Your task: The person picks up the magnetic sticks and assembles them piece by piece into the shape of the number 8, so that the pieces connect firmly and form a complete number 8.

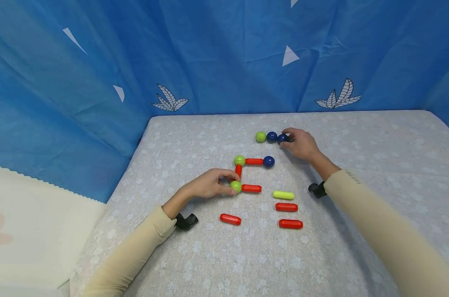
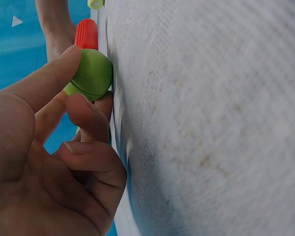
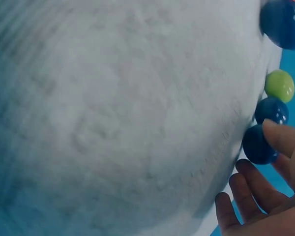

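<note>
Beige sleeves (image 1: 387, 233) are seen nearest the camera, above a pale patterned surface (image 1: 194, 268). By the fingers of the left hand (image 1: 211, 183), a near green ball (image 1: 236, 187) is pinched, seemingly so that the joined pieces are steadied; a lower red rod (image 1: 251, 188) is attached at its right, while its contact with a linking red rod (image 1: 238, 170) is partly hidden. Beyond, a corner green ball (image 1: 239, 160), a top red rod (image 1: 254, 161) and an end blue ball (image 1: 269, 161) are joined in line. By the right hand (image 1: 301, 144), an outermost blue ball (image 1: 282, 138) is gripped between thumb and finger, presumably because that end of the three-ball row is most easily reached. Four loose rods (image 1: 286, 207) are laid nearer the body, apparently for ready reach.
</note>
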